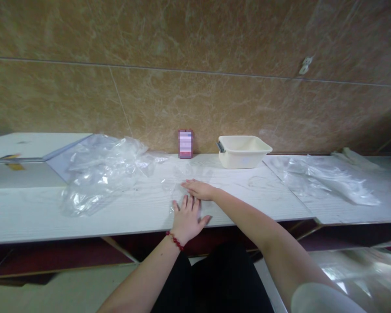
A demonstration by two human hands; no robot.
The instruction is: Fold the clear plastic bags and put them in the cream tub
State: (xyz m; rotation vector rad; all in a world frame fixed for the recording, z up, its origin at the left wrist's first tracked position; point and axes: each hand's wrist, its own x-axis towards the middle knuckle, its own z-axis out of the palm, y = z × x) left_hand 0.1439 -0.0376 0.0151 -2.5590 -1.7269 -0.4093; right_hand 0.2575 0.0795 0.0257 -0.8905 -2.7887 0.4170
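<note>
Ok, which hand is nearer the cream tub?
Right. The right hand lies flat, to the left of the cream tub and nearer the person than it is. The left hand is farther off, closer still to the person's body.

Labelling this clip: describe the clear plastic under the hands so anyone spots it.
Below the brown wall runs a white counter. Near its middle, clear plastic lies beneath the left hand and right hand. Unlike the crumpled heap farther left and the plastic pile farther right, only it has hands on it.
</note>
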